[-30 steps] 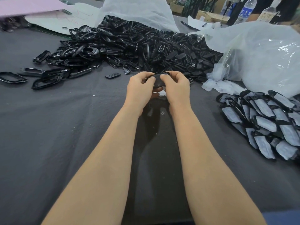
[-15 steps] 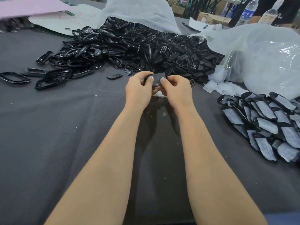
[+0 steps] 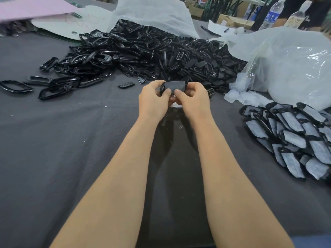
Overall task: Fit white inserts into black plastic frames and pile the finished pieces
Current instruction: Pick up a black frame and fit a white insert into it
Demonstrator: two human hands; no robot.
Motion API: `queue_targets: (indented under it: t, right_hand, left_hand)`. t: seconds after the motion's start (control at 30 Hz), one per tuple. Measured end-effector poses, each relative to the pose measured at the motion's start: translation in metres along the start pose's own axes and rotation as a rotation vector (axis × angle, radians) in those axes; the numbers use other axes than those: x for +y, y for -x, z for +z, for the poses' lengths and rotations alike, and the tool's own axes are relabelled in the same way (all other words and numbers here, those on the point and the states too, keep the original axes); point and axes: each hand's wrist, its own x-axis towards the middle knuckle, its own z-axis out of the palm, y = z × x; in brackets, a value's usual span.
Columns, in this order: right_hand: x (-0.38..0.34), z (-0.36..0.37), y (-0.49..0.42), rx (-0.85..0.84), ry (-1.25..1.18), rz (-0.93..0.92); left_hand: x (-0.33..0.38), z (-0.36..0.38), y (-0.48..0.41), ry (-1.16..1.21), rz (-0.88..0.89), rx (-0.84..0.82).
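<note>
A dark grey cloth [image 3: 53,158] covers the table across most of the frame. At the upper left lies a pale pink sheet [image 3: 32,8], overlapping a white paper sheet [image 3: 71,24]. A crumpled white plastic bag [image 3: 155,13] sits at the top centre, and a larger translucent plastic bag [image 3: 295,65] fills the right. Behind it, at the upper right, stand a clear plastic water bottle with a blue label [image 3: 272,13] and brown cardboard boxes [image 3: 231,20]. A black pen [image 3: 207,29] lies nearby.

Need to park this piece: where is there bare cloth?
Wide bare cloth left of the left forearm, nearer than the loose frames. Narrower strip between right forearm and finished pile. Crowded at the back: frame heap and bags.
</note>
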Motion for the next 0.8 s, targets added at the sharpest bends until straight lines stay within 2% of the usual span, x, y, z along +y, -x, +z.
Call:
queue_targets:
  t: [0.23, 0.43, 0.8]
  right_hand:
    - [0.0023, -0.0014, -0.0043, 0.032, -0.049, 0.032]
    - [0.0017, -0.0007, -0.0011, -0.024, -0.013, 0.013]
    - [0.0040, -0.0006, -0.0037, 0.006, -0.029, 0.025]
  left_hand:
    - [-0.0008, 0.0010, -0.0012, 0.011, -0.033, -0.017]
    - [-0.0002, -0.0006, -0.0005, -0.007, -0.028, -0.003]
    - [0.0012, -0.0003, 0.0025, -0.096, 0.044, -0.001]
